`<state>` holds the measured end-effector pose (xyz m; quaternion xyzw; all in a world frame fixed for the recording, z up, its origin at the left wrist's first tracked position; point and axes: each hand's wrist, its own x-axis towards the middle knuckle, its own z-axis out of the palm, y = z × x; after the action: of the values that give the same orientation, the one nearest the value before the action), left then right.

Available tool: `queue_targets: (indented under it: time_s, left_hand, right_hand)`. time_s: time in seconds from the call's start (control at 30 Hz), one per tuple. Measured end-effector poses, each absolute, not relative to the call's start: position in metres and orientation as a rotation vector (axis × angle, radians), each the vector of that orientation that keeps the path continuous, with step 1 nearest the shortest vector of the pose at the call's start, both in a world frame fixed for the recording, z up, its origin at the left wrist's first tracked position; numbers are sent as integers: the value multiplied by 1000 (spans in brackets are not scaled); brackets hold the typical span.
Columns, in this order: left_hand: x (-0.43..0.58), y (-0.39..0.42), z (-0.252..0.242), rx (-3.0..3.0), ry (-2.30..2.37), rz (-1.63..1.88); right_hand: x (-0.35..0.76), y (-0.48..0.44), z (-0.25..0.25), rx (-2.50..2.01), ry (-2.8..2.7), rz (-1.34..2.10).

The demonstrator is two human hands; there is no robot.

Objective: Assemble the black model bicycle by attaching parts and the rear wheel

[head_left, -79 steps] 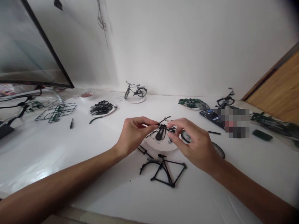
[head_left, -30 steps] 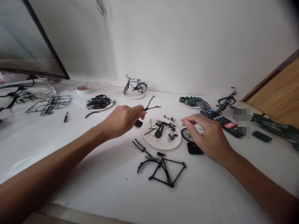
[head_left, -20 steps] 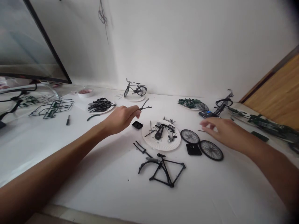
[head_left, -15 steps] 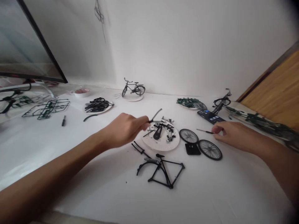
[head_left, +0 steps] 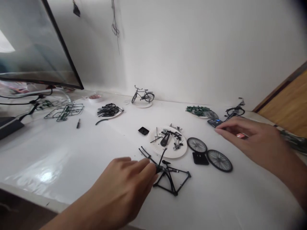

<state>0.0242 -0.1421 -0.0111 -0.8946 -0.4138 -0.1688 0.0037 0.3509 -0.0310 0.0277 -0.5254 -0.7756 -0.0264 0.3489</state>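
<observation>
My left hand (head_left: 131, 188) is closed around a thin, curved black mudguard-like strip (head_left: 163, 156), held above the rear end of a small black bicycle frame (head_left: 183, 185). The hand covers part of the frame's rear. A black fork (head_left: 145, 152) lies beyond the knuckles. My right hand (head_left: 256, 140) hovers beside the phone (head_left: 214, 122), thumb and fingertips pinched together. Something small and red (head_left: 241, 136) shows between the thumb and fingers; what the fingertips hold is hidden. Two spoked wheels (head_left: 219, 160) and a black square piece (head_left: 200, 158) lie between the hands.
A paper plate (head_left: 159, 152) of small bicycle parts is in the middle. A small black tray (head_left: 143, 130) sits left of it. Behind stand an assembled model bicycle (head_left: 143, 95), black parts (head_left: 109, 110) and green parts (head_left: 198, 111) on plates. A monitor (head_left: 40, 41) fills the left.
My left hand came down and nearer with the curved strip, from over the plate to over the frame. My right hand rose slightly; the screwdriver seen in it before is out of sight.
</observation>
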Motion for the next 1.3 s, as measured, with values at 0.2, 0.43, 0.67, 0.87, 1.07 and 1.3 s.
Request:
queue_targets:
  time_s: [0.2,0.43,0.67,0.87,1.07,1.3]
  left_hand:
    - [31,-179,-36,-2594,-1368,-339]
    - [41,-173,-37,-2488,-1322,-416]
    - [37,-156,-39,-2564,-1211,-519]
    - [36,-152,-40,-2524,-1133,-482]
    - [33,-150,-42,-2463,-1041,-433]
    - [35,-151,-37,-2440,-1032,-430]
  right_hand:
    - [306,-78,15,-810,-1949,390]
    - [277,-103,0,-811,-1946,580]
    - [276,-105,-3,-833,-2006,629]
    - [269,-110,-7,-730,-2039,715]
    - [265,-110,-11,-784,-2019,726]
    - [263,-111,-10,-761,-2031,712]
